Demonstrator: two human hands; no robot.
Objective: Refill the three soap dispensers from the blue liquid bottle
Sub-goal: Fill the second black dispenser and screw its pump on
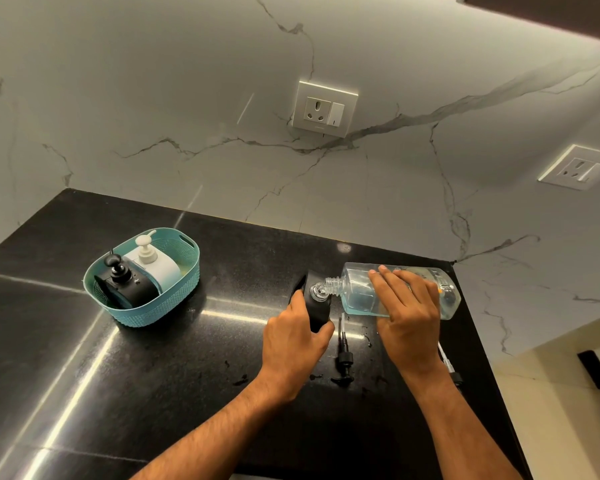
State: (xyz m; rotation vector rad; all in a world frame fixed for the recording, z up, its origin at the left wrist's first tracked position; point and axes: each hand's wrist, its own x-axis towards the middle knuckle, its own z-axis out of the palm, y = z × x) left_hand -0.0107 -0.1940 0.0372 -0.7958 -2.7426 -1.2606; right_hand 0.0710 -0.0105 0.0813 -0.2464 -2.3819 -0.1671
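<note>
Basket (187, 271): far left on the worktop (84, 358), holding a black dispenser (129, 287) and a white dispenser (155, 268).
Left hand (291, 348): your fingers curl round the open black soap dispenser (317, 306), steadying it.
Right hand (406, 313): your fingers wrap the blue liquid bottle (395, 289), tipped, neck at the opening.
Risk: tip further and liquid may overshoot the narrow mouth, adding to the drops on the worktop.
Unclear: the dispenser's fill level; a pump head (343, 362) lies near, between your wrists.
</note>
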